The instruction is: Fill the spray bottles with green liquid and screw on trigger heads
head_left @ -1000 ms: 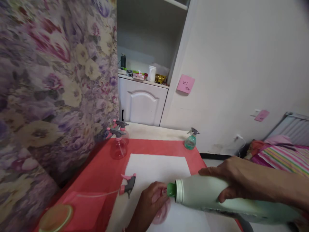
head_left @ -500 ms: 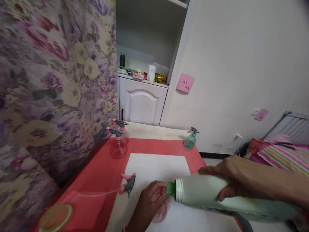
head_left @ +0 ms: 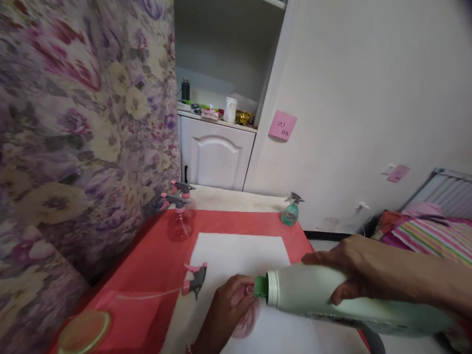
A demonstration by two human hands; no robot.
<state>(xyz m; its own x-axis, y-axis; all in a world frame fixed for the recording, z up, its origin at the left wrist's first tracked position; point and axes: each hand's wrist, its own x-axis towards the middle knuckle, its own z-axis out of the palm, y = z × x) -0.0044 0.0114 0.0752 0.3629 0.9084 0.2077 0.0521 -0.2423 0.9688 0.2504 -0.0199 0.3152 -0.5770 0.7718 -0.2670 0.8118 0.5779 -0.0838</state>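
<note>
My left hand (head_left: 230, 307) is closed round the neck of a clear pink spray bottle (head_left: 246, 322), which has no sprayer head on and stands on the white cloth (head_left: 239, 250). In my right hand (head_left: 356, 273) is a large pale green bottle (head_left: 308, 290), tilted nearly level, its green spout (head_left: 261, 287) at the pink bottle's mouth. Whether liquid is flowing I cannot tell. A grey and pink sprayer head (head_left: 196, 280) with a long tube lies left of my left hand. A round lid-like thing (head_left: 84, 332) is at the lower left.
Two pink spray bottles (head_left: 180, 226) stand at the table's back left, a green spray bottle (head_left: 290, 215) at the back right. The red tablecloth (head_left: 236, 221) lies under the white cloth. A floral curtain (head_left: 92, 132) borders the left side.
Both hands and both bottles keep almost the same position. The view has shifted very slightly.
</note>
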